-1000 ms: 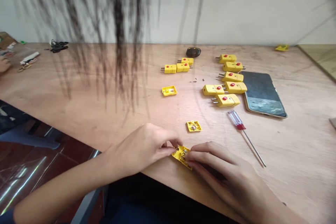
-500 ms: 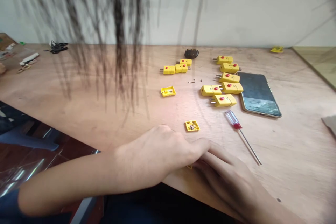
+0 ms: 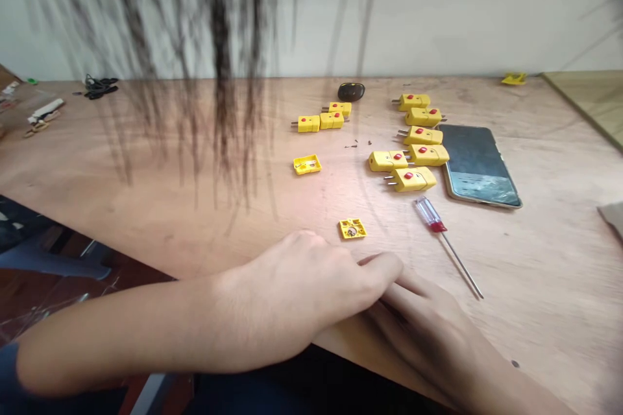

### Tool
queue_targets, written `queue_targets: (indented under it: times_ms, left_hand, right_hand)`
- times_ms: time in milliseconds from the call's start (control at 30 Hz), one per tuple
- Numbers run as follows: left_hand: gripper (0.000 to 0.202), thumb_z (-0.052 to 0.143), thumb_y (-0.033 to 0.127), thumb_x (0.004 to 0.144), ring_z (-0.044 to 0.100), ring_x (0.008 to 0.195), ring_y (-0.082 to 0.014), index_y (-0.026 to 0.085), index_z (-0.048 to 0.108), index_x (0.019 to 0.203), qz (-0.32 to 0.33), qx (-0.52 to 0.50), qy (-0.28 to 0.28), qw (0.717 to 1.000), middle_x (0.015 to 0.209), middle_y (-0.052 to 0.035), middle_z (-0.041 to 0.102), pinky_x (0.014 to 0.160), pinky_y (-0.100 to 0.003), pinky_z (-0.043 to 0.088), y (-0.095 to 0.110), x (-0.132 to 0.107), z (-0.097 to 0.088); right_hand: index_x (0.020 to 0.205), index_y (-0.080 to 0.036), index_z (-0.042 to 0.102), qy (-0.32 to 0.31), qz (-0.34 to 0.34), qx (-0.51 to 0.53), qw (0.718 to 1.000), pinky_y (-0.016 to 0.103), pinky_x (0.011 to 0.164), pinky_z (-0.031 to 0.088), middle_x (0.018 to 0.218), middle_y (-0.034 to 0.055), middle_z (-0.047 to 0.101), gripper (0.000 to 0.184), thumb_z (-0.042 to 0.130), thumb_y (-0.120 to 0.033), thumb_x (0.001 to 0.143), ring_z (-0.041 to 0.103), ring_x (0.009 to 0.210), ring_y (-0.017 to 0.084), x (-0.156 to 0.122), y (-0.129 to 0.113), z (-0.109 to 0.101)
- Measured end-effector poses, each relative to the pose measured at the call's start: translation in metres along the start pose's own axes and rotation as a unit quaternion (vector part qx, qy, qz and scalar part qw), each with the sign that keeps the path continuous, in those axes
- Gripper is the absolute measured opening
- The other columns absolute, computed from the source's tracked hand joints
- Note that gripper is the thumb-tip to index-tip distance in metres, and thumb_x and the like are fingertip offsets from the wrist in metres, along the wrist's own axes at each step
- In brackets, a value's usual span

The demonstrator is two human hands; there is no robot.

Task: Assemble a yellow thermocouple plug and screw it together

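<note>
My left hand [image 3: 311,285] reaches in from the left with its back to the camera, fingers bent down near the table's front edge. Against its fingertips rests my right hand [image 3: 433,324], its fingers curled under. The hands touch, and whatever lies between them is hidden. Just beyond them is an open yellow plug housing half [image 3: 352,229] with small metal parts inside. A second open yellow housing piece [image 3: 307,165] lies farther back to the left. To the right is a screwdriver [image 3: 430,214] with a clear and red handle.
Several yellow two-pin plugs [image 3: 413,179] with red buttons lie beside a phone [image 3: 479,165]. More yellow plugs [image 3: 308,124] sit near a dark oval object [image 3: 351,91]. Tiny screws [image 3: 351,145] lie between the groups. Strands of hair [image 3: 221,45] hang before the camera.
The view has shifted slightly, so the table things appear a little higher and to the left. The hands stay together; a bit of yellow seen beneath them earlier is now hidden.
</note>
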State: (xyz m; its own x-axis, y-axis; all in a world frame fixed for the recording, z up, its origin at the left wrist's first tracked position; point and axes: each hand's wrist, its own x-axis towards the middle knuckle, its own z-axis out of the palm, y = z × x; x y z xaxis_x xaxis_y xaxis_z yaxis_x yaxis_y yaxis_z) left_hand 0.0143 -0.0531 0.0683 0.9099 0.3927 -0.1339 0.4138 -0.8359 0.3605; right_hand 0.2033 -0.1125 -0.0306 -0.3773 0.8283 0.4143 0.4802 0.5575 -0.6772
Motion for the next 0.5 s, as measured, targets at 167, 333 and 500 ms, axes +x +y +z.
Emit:
queue_targets:
  times_ms: [167, 333, 500]
  left_hand:
    - [0.033, 0.058, -0.004, 0.084, 0.060, 0.059, -0.0141, 0.021, 0.058, 0.105, -0.044, -0.058, 0.012, 0.997, 0.071, 0.0060, 0.065, 0.053, -0.026, 0.037, -0.008, 0.000, 0.004]
    - [0.030, 0.067, 0.004, 0.081, 0.063, 0.070, -0.0151, 0.024, 0.051, 0.095, -0.031, -0.101, 0.035, 0.994, 0.077, 0.0062, 0.066, 0.060, -0.024, 0.041, -0.033, 0.001, 0.028]
    - [0.029, 0.065, 0.001, 0.078, 0.068, 0.076, -0.0115, 0.022, 0.050, 0.090, -0.052, -0.255, 0.050, 0.964, 0.082, 0.0066, 0.069, 0.068, -0.019, 0.048, -0.042, -0.002, 0.040]
  right_hand:
    - [0.100, -0.024, 0.067, 0.014, 0.002, 0.005, 1.000, 0.026, 0.074, 0.064, 0.097, 0.0035, 0.074, 0.021, 0.053, -0.009, 0.097, 0.075, 0.088, 0.018, 0.000, 0.000, 0.001]
    - [0.103, -0.024, 0.066, 0.000, -0.011, -0.011, 1.000, 0.026, 0.076, 0.063, 0.099, 0.0038, 0.074, 0.023, 0.052, -0.006, 0.099, 0.074, 0.087, 0.016, -0.001, 0.000, 0.001]
    - [0.104, -0.024, 0.066, -0.015, -0.003, -0.024, 1.000, 0.028, 0.076, 0.063, 0.100, 0.0049, 0.075, 0.023, 0.050, -0.009, 0.101, 0.074, 0.088, 0.018, -0.002, 0.000, 0.001]
